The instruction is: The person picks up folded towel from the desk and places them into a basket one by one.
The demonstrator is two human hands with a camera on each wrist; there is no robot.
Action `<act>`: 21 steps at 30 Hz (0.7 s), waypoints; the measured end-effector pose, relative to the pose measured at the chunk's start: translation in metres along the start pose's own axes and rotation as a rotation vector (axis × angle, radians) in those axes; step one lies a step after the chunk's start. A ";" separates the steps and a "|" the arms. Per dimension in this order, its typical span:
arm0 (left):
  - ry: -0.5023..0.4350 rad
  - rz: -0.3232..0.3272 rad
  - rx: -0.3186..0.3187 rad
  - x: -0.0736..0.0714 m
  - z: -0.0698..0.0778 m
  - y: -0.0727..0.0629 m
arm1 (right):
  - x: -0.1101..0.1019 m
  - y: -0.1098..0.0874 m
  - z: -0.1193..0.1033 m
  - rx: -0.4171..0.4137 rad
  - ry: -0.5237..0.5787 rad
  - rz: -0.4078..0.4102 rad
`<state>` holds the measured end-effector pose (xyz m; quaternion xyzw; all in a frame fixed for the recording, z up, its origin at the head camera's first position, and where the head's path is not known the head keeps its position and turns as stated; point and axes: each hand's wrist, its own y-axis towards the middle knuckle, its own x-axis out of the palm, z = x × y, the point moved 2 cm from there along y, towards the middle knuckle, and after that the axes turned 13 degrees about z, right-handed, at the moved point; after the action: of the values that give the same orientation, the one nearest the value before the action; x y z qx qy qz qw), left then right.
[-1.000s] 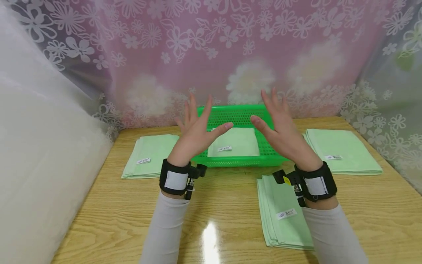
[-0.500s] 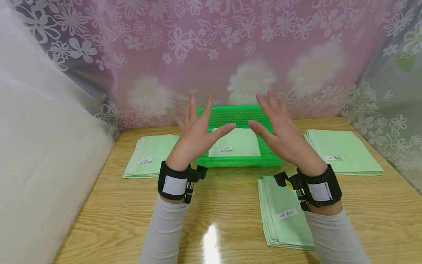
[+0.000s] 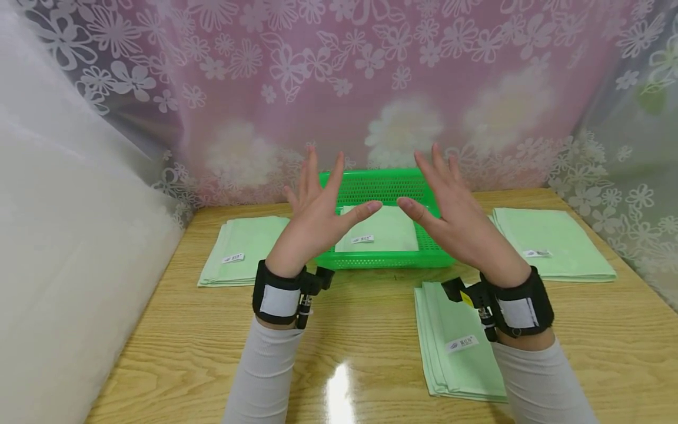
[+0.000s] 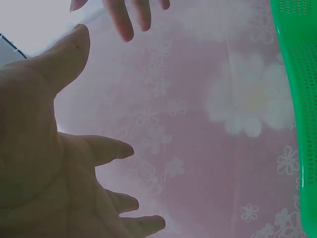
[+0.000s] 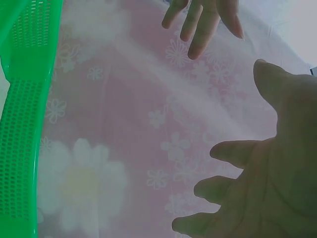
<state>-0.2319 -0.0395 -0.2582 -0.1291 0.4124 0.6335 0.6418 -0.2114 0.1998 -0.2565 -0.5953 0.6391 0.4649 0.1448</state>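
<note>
Both hands hover in the air in front of the green plastic basket (image 3: 392, 259), with fingers spread. The left hand (image 3: 312, 227) is at the basket's left side and holds nothing. On the right, the right hand (image 3: 461, 227) is likewise empty, its thumb pointing toward the left thumb with a gap between them. A folded light green towel (image 3: 384, 227) with a small white label lies inside the basket. In the left wrist view the left palm (image 4: 29, 148) faces the camera; the right wrist view shows the right palm (image 5: 282, 178) the same way.
One folded green towel (image 3: 238, 241) lies left of the basket, and another folded towel (image 3: 556, 247) lies to its right. A third towel stack (image 3: 455, 353) is near the front, partly under the right forearm. Behind the wooden table (image 3: 185, 353) hangs a flowered curtain (image 3: 328, 76).
The hands have stayed nearly still in the air, the thumbs drawing slightly closer together. The right wrist has shifted a little down and to the right. Towels and basket have not moved.
</note>
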 end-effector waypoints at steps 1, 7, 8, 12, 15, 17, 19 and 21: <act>-0.002 -0.001 0.002 0.000 0.000 0.000 | -0.001 0.000 -0.001 0.002 -0.004 -0.001; -0.002 0.001 0.006 0.000 0.002 -0.002 | -0.005 -0.001 -0.001 0.009 -0.019 -0.006; 0.000 0.001 0.008 0.000 0.002 -0.002 | -0.005 -0.001 -0.001 0.011 -0.019 -0.008; 0.014 0.000 0.017 0.001 0.003 -0.003 | -0.005 -0.001 0.001 0.017 -0.020 -0.020; 0.021 -0.005 0.016 0.001 0.004 -0.003 | -0.005 -0.001 0.001 0.022 -0.020 -0.027; 0.028 -0.010 0.018 0.001 0.005 -0.002 | -0.006 -0.001 0.002 0.022 -0.021 -0.028; 0.030 -0.015 0.018 0.001 0.005 -0.003 | -0.006 -0.001 0.002 0.022 -0.020 -0.028; 0.032 -0.018 0.019 0.001 0.005 -0.003 | -0.006 -0.002 0.001 0.018 -0.019 -0.026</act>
<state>-0.2274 -0.0354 -0.2571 -0.1370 0.4275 0.6217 0.6419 -0.2088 0.2052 -0.2533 -0.5977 0.6343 0.4627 0.1622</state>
